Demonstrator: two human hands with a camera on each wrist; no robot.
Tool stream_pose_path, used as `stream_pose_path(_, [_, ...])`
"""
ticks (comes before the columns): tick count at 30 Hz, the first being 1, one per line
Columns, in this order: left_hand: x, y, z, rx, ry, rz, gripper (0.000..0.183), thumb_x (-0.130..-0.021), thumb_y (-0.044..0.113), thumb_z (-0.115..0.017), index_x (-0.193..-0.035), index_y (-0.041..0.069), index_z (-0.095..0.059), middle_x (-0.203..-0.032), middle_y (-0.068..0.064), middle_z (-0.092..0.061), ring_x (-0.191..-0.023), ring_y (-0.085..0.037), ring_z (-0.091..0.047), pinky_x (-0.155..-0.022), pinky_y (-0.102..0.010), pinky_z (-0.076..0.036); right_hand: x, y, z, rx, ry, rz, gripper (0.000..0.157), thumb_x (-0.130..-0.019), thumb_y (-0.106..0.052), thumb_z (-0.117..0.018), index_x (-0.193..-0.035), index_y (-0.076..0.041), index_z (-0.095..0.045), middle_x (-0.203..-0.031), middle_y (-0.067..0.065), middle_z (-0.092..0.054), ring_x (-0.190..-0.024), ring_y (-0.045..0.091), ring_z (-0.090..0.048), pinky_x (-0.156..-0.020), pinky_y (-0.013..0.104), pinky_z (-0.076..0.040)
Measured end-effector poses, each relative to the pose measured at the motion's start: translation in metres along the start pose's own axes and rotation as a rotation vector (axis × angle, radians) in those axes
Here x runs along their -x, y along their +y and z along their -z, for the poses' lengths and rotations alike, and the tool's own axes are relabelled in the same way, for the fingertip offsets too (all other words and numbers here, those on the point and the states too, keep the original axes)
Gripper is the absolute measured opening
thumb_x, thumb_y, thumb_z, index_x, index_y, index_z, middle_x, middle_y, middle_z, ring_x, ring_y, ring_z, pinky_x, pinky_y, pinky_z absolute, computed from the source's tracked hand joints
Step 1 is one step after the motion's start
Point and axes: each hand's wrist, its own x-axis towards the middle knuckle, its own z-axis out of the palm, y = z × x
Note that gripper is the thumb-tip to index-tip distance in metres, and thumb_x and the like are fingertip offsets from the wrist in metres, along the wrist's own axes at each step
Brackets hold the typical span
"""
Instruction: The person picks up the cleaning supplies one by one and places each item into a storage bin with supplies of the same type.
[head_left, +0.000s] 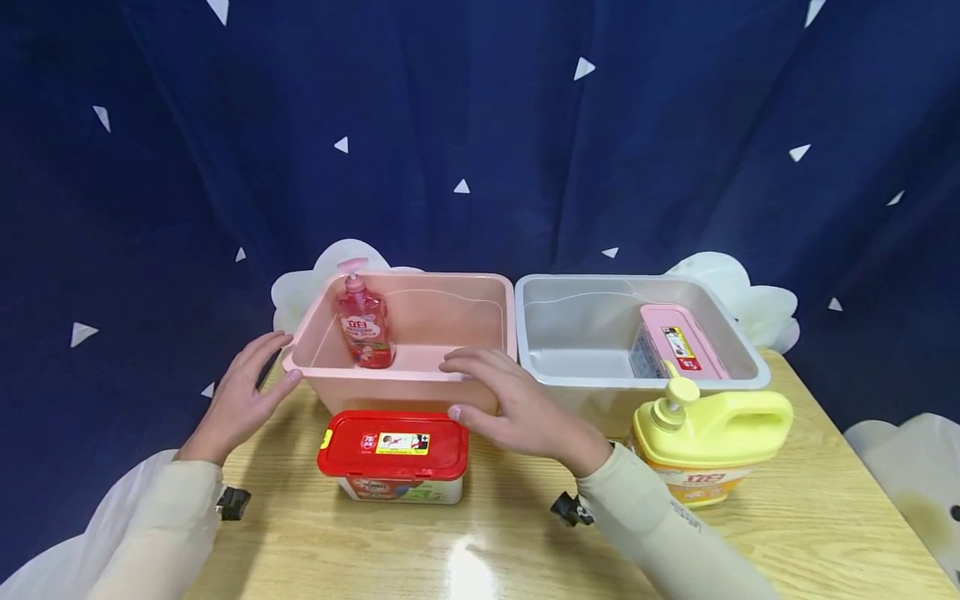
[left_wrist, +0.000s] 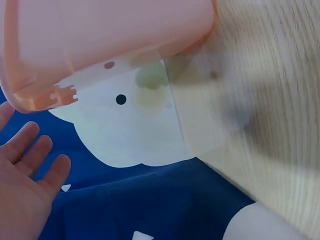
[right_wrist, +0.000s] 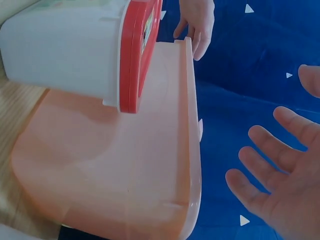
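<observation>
My left hand (head_left: pixel 238 398) is by the near left corner of a pink bin (head_left: pixel 420 379), its fingers spread and nothing in them. In the left wrist view, the fingers of that hand (left_wrist: pixel 24 175) are apart beside the bin's rim. My right hand (head_left: pixel 521 408) hovers over the bin's near right side, empty, with loosely extended fingers, which the right wrist view also shows (right_wrist: pixel 285 172). Between the hands, a tub with a red lid (head_left: pixel 393 442) stands on the table before the bin. Inside the bin, a red pump bottle (head_left: pixel 363 325) leans at the left.
Beside the pink bin stands a grey bin (head_left: pixel 592 382) holding a pink-lidded box (head_left: pixel 678 342). A yellow pump jug (head_left: pixel 708 433) is on the wooden table (head_left: pixel 360 554), in front of the grey bin and right of my right hand. A dark blue curtain (head_left: pixel 465 100) hangs behind.
</observation>
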Motion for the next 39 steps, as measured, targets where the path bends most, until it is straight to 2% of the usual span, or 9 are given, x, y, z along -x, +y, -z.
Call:
stream_pose_path(3, [0.002,-0.003,-0.003,0.008,0.0,0.029,0.051,-0.085,0.026,-0.061,-0.132,0.011,-0.047,-0.139,-0.016,-0.04,-0.127,-0.035,-0.035,-0.104,-0.056,-0.026,-0.003,-0.002,-0.002,0.013,-0.007,0.003,0.047,-0.088,-0.044,-0.053,-0.131,-0.028,-0.045,-0.137,-0.009,-0.044,-0.13,0.011,-0.036,-0.106,0.043,-0.034])
stream_pose_path(6, [0.005,-0.007,-0.008,0.062,-0.003,0.065,0.05,-0.088,0.026,-0.058,-0.135,0.013,-0.045,-0.139,-0.013,-0.041,-0.124,-0.017,-0.039,-0.103,-0.03,-0.034,-0.006,-0.003,-0.005,0.025,-0.006,0.02,0.047,-0.088,-0.045,-0.053,-0.131,-0.027,-0.045,-0.135,-0.01,-0.045,-0.129,0.01,-0.038,-0.106,0.041,-0.034])
stream_pose_path(8, [0.007,-0.008,-0.013,0.134,-0.007,0.092,0.049,-0.091,0.024,-0.054,-0.137,0.014,-0.041,-0.14,-0.013,-0.04,-0.118,0.0,-0.04,-0.093,-0.013,-0.036,-0.008,-0.003,-0.006,0.026,-0.004,0.029,0.047,-0.087,-0.044,-0.053,-0.131,-0.026,-0.046,-0.134,-0.01,-0.046,-0.128,0.01,-0.038,-0.106,0.039,-0.034])
stream_pose_path(10, [0.008,-0.008,-0.018,0.231,-0.005,0.111,0.049,-0.093,0.02,-0.051,-0.139,0.013,-0.038,-0.139,-0.015,-0.04,-0.11,0.01,-0.041,-0.083,-0.004,-0.036,-0.01,-0.002,-0.007,0.02,-0.002,0.034,0.047,-0.087,-0.043,-0.054,-0.131,-0.025,-0.046,-0.134,-0.01,-0.046,-0.127,0.009,-0.039,-0.106,0.038,-0.034])
stream_pose_path(12, [0.009,-0.008,-0.023,0.331,-0.004,0.125,0.049,-0.094,0.017,-0.048,-0.141,0.012,-0.034,-0.139,-0.017,-0.039,-0.106,0.014,-0.042,-0.08,-0.005,-0.04,-0.011,-0.002,-0.009,0.01,0.003,0.038,0.047,-0.087,-0.042,-0.054,-0.131,-0.025,-0.046,-0.133,-0.009,-0.047,-0.127,0.01,-0.039,-0.106,0.038,-0.034])
stream_pose_path(18, [0.007,-0.008,-0.03,0.548,-0.013,0.169,0.052,-0.095,0.015,-0.044,-0.143,0.014,-0.025,-0.133,-0.02,-0.037,-0.102,0.004,-0.051,-0.078,-0.017,-0.051,-0.013,-0.002,-0.012,0.001,0.018,0.035,0.047,-0.087,-0.041,-0.055,-0.131,-0.026,-0.046,-0.135,-0.008,-0.046,-0.128,0.01,-0.039,-0.106,0.039,-0.034])
stream_pose_path(28, [0.011,-0.005,-0.046,0.577,-0.008,0.187,0.056,-0.095,0.014,-0.042,-0.145,0.018,-0.016,-0.133,-0.019,-0.034,-0.103,0.002,-0.05,-0.076,-0.021,-0.052,-0.013,0.003,-0.017,-0.037,0.002,0.018,0.046,-0.087,-0.039,-0.057,-0.129,-0.025,-0.047,-0.133,-0.009,-0.047,-0.126,0.009,-0.04,-0.105,0.038,-0.035])
stream_pose_path(34, [0.014,0.009,-0.043,0.611,0.007,0.218,0.053,-0.096,0.011,-0.037,-0.144,0.011,-0.015,-0.136,-0.021,-0.031,-0.106,-0.002,-0.047,-0.074,-0.019,-0.051,-0.015,0.001,-0.024,-0.054,-0.011,0.03,0.047,-0.087,-0.042,-0.056,-0.13,-0.027,-0.046,-0.133,-0.009,-0.046,-0.126,0.01,-0.04,-0.105,0.038,-0.036])
stream_pose_path(39, [0.013,0.004,-0.046,0.605,0.027,0.246,0.053,-0.096,0.015,-0.038,-0.144,0.015,-0.016,-0.141,-0.016,-0.028,-0.109,-0.005,-0.043,-0.076,-0.023,-0.052,-0.016,0.001,-0.026,-0.063,-0.011,0.034,0.047,-0.086,-0.04,-0.058,-0.129,-0.026,-0.047,-0.132,-0.01,-0.048,-0.126,0.009,-0.041,-0.105,0.038,-0.036])
